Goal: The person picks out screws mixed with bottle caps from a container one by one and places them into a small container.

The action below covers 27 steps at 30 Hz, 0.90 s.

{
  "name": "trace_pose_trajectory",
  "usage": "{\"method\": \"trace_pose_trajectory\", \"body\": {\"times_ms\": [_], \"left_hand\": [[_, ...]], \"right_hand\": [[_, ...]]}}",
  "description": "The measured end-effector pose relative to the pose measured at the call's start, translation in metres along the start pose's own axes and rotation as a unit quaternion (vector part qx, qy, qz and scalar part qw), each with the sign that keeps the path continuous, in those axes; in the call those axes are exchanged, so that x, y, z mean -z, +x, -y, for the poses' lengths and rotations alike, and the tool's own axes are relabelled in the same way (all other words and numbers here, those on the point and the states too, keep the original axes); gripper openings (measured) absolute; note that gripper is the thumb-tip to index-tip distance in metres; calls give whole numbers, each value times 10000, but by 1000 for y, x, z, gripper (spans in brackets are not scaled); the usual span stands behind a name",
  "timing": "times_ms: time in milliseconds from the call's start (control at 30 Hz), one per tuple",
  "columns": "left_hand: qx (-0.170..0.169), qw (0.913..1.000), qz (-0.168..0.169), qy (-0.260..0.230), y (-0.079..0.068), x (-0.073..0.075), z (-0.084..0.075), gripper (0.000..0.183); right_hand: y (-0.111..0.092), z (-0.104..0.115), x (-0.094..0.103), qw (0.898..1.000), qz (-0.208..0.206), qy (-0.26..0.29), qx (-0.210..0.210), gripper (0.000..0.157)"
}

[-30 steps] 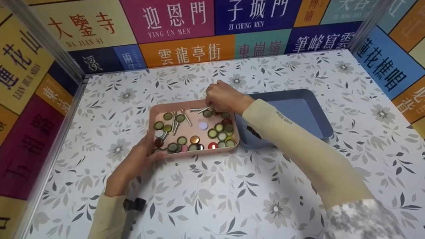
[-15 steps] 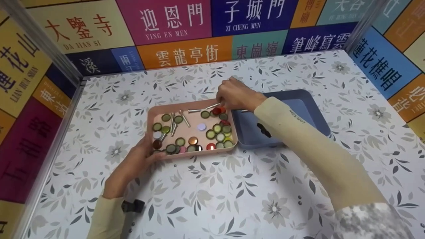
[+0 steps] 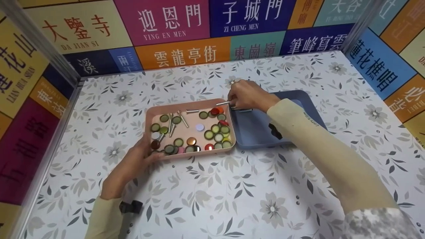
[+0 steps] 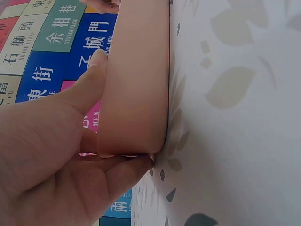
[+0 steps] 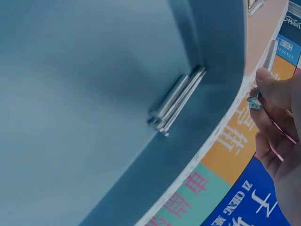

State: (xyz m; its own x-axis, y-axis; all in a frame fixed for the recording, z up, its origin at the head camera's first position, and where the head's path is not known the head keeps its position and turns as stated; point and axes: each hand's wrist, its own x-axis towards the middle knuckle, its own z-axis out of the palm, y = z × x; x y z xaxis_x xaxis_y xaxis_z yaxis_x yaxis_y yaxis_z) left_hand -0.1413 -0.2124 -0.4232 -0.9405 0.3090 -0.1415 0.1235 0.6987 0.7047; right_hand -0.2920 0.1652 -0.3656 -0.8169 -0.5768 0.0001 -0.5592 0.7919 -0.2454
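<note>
My left hand (image 3: pixel 134 161) grips the near left corner of a pink tray (image 3: pixel 183 132). In the left wrist view the thumb lies against the tray's wall (image 4: pixel 136 84) and the fingers hook round its corner. Bottle caps (image 3: pixel 191 141) in green, red, orange and other colours lie in this tray, with several metal bolts (image 3: pixel 182 119) among them. Between thumb and fingers, my right hand (image 3: pixel 249 94) pinches a silver bolt (image 5: pixel 269 60) above where the two trays meet. Below it, a few bolts (image 5: pixel 176 101) lie together in a corner of the blue tray (image 3: pixel 259 132).
Both trays stand side by side on a table (image 3: pixel 212 192) covered in a floral print. Panels with coloured lettering (image 3: pixel 186 53) enclose the back and sides. A lilac disc (image 3: pixel 200 127) lies mid-floor in the pink tray.
The right hand has lifted a bolt from the pink tray's far right part and carried it rightward to the blue tray's edge. The left hand keeps its hold on the pink tray.
</note>
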Motion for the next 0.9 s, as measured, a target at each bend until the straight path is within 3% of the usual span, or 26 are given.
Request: {"method": "trace_pose_trajectory", "body": {"times_ms": [300,600,900], "left_hand": [[-32,9999,-8,107,-2,0,1,95],[151,9999,68,19,-2,0,0,95],[202,9998,61,-43,-1,0,-1,95]], "right_hand": [[-14,-17,-5,9998,-155,84,-33,19],[-24,-28,-9,9995,139,95,-266,17],[-29,-33,-12,9996,153,-12,-253,17]]}}
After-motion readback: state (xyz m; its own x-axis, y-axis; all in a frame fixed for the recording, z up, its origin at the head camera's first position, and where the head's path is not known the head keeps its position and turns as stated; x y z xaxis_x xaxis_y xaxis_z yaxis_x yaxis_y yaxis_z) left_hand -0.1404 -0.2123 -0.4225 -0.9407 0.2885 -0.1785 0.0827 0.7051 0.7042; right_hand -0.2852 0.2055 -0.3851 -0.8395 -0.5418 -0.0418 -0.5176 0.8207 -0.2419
